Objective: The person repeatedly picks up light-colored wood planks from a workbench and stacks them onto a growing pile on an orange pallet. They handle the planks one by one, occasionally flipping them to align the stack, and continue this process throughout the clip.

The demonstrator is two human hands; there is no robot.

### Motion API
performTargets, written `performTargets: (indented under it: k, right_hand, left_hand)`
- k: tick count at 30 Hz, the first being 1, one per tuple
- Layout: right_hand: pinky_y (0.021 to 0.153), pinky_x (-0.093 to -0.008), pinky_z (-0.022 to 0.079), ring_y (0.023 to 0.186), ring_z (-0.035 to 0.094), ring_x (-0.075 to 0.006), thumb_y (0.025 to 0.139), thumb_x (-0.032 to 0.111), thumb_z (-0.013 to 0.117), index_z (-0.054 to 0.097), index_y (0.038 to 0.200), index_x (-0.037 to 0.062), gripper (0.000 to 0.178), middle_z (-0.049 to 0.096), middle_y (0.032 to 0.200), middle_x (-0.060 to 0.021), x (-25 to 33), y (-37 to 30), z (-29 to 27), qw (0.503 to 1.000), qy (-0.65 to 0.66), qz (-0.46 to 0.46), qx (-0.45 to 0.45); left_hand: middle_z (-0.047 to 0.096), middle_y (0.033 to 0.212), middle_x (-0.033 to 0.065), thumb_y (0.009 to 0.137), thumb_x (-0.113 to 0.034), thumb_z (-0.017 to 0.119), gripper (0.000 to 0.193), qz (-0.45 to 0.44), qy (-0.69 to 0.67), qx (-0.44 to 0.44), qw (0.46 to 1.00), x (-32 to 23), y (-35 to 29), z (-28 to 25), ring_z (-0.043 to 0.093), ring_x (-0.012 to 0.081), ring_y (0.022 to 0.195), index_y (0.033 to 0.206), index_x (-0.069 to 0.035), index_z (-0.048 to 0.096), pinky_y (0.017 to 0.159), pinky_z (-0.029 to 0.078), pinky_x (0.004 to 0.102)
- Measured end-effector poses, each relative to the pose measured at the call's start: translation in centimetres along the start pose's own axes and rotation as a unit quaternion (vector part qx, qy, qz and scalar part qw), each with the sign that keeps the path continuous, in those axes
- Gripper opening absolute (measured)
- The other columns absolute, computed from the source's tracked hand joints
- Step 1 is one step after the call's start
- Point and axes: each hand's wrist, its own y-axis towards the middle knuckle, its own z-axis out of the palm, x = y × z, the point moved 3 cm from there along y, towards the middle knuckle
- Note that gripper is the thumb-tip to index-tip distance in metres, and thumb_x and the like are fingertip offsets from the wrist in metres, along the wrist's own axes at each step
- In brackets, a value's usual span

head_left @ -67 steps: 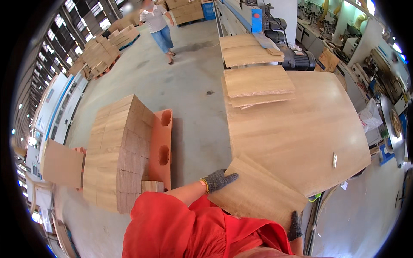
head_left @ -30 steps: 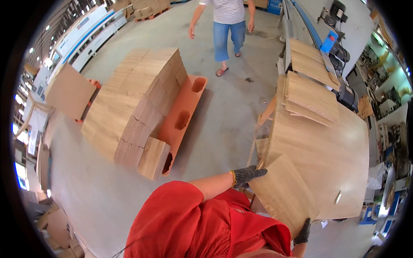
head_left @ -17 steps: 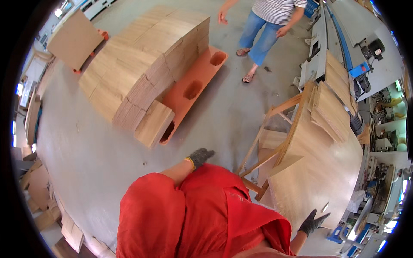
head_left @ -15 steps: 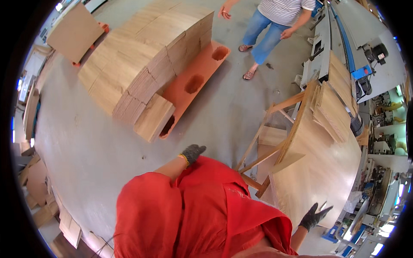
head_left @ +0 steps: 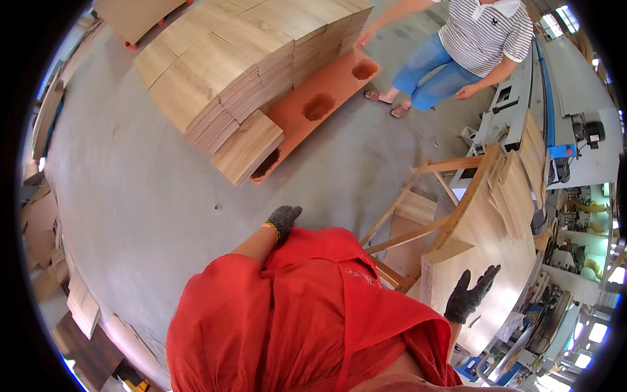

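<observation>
My left hand (head_left: pixel 285 220), in a dark glove with a yellow cuff, is in front of my red apron (head_left: pixel 300 287) over the grey floor. Its fingers point right, stretched out, with nothing held. On the right, my gloved right hand (head_left: pixel 467 299) has its thumb and fingers apart, empty. It is over or beside a light wood-grain panel (head_left: pixel 506 251) on a wooden stand (head_left: pixel 450 225); whether it touches is unclear. Some narrower boards (head_left: pixel 513 196) lie on the panel's far part.
Ahead, wood-grain panels (head_left: pixel 228 59) are stacked on an orange pallet (head_left: pixel 290 124). A person (head_left: pixel 483 39) in a striped shirt stands beyond it, one hand by the stack's corner. A long machine (head_left: pixel 562 104) runs along the right; board offcuts (head_left: pixel 46 222) lie at the left.
The view has shifted, so the stack and pallet appear farther right. The other person's arm now reaches to the stack's corner. My right hand has turned upward, fingers still spread.
</observation>
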Motion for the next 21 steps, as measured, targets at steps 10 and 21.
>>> performTargets:
  k: [10, 21]
  right_hand:
    - [0.107, -0.0424, 0.034, 0.137, 0.031, -0.0325, 0.089, 0.014, 0.059, 0.026, 0.144, 0.001, 0.065, 0.028, 0.149, -0.0201, 5.4, 0.6, 3.8, 0.993, 0.085, -0.034, 0.069]
    - [0.101, -0.0377, 0.039, 0.128, 0.044, -0.0308, 0.087, 0.014, 0.064, 0.023, 0.147, 0.0041, 0.073, 0.036, 0.145, -0.0211, 2.1, -1.9, 1.9, 0.986, 0.106, 0.128, 0.025]
  left_hand:
    - [0.062, 0.095, 0.0158, 0.073, -0.008, 0.06, 0.038, 0.118, 0.075, -0.217, 0.966, 7.8, -1.3, -1.1, 0.059, 0.0341, 0.088, 0.111, -0.005, 0.054, 0.077, 0.049, 0.0416]
    - [0.046, 0.075, -0.0018, 0.092, -0.029, 0.05, 0.016, -0.138, -0.618, -0.067, 0.771, 9.4, 1.5, -4.8, 0.044, 0.0118, 0.063, 0.105, -0.019, 0.054, 0.056, 0.037, 0.0282]
